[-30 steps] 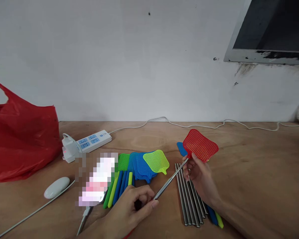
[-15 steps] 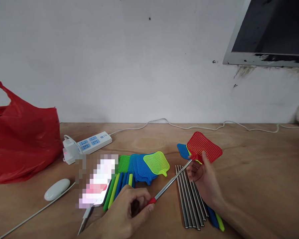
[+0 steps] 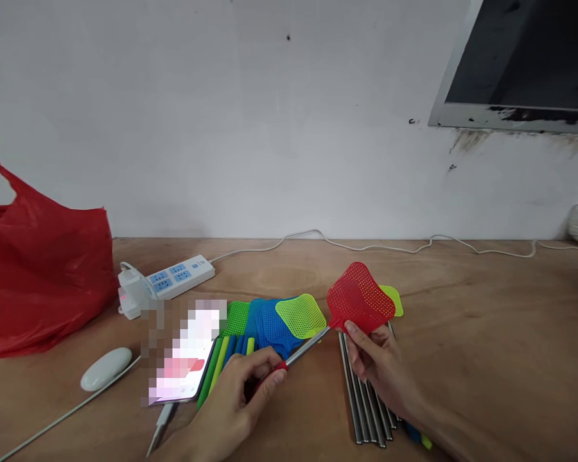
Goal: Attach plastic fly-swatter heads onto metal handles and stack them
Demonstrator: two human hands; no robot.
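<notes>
I hold a red fly swatter across the table. My left hand [image 3: 243, 401] is closed round its red handle end [image 3: 274, 371], from which a thin metal rod [image 3: 308, 341] runs up to the right. My right hand [image 3: 378, 366] pinches the lower edge of the red mesh head [image 3: 359, 298]. A yellow-green swatter head [image 3: 394, 299] lies partly hidden behind the red one. Several bare steel rods [image 3: 366, 401] lie under my right hand.
A pile of green, blue and yellow-green swatter heads [image 3: 279, 317] and coloured handle sleeves [image 3: 224, 362] sits left of centre beside a phone [image 3: 185, 362]. Further left are a white power strip [image 3: 166, 279], a white mouse [image 3: 106, 367] and a red plastic bag [image 3: 43, 263].
The red swatter has shortened: its head has moved left and down towards my left hand, with the rod telescoped in. My right hand came along with the head. A yellow-green head behind it now shows.
</notes>
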